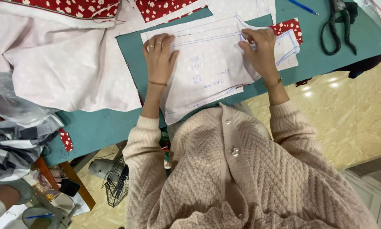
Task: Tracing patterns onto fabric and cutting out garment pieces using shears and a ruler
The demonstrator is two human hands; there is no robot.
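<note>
White paper pattern (211,70) lies under flat left hand (158,53); right hand (258,48) pinches its edge.

A sewing workshop: paper patterns (207,68), cut fabric (67,63) and scissors (336,27) on a cutting table (97,125).

Matt white paper pattern (207,72) lies on a smooth teal bench (317,59); pale pink cloth (67,63) looks soft (faintly dotted), floor tiles (351,118) glossy, scissors (336,27) dark metal.

White paper pattern (207,68) lined in blue ink; teal table (317,55); red fabric (72,6) dotted with white flowers; pale pink cloth (67,63); beige knit cardigan (258,169); black-handled scissors (336,29).
</note>
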